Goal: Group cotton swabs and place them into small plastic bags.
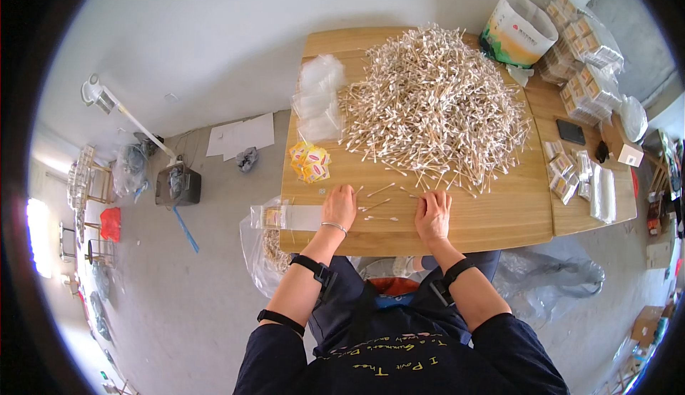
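Swabs (pixel 435 102) lie heaped in a jumble, thin and white-tipped.

Both forearms (pixel 302 293) reach forward, the left hand (pixel 340 206) and right hand (pixel 433 215) apart, fingers (pixel 346 191) bent, pointing away from the body.

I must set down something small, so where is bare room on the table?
Bare: front right of the wooden table, between the right hand, swab pile and side table. Crowded: under that pile, and the left side, with clear bags and yellow cards.
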### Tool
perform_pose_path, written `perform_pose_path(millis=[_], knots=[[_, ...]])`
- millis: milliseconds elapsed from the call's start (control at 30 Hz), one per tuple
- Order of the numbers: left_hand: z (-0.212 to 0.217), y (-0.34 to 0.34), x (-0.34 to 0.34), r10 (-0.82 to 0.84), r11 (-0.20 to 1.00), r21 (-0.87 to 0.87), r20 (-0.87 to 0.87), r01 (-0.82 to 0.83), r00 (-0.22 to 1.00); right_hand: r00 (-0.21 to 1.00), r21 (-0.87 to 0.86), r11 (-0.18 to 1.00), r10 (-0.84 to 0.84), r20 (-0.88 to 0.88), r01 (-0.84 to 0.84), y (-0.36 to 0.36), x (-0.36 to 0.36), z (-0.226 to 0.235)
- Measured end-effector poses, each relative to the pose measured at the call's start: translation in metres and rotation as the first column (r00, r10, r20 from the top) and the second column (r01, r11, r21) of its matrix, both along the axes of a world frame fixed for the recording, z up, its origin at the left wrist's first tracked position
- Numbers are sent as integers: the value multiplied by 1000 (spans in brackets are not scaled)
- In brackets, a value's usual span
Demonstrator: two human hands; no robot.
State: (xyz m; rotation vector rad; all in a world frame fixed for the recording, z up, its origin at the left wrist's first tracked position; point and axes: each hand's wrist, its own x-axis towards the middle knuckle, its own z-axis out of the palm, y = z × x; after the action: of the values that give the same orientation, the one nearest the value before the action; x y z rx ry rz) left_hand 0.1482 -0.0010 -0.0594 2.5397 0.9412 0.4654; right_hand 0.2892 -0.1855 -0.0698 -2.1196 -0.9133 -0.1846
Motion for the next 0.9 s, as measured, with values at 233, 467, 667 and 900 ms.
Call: perform_pose_path(millis=[233, 467, 667, 900], knots=[[0, -2, 38, -70, 997, -5, 94, 71, 993, 1000, -13, 1000, -4, 6, 4, 1, 0, -1], [5, -31, 26, -282, 953, -93, 63, 287, 957, 1000, 44, 999, -4, 10, 3, 1, 2, 1], [16, -48, 1, -400, 915, -44, 7, 400, 916, 998, 13, 1000, -10, -57, 11, -4, 6, 0], [-2, -44, -15, -279, 948, -119, 137, 296, 950, 999, 67, 998, 21, -50, -18, 12, 4, -4]])
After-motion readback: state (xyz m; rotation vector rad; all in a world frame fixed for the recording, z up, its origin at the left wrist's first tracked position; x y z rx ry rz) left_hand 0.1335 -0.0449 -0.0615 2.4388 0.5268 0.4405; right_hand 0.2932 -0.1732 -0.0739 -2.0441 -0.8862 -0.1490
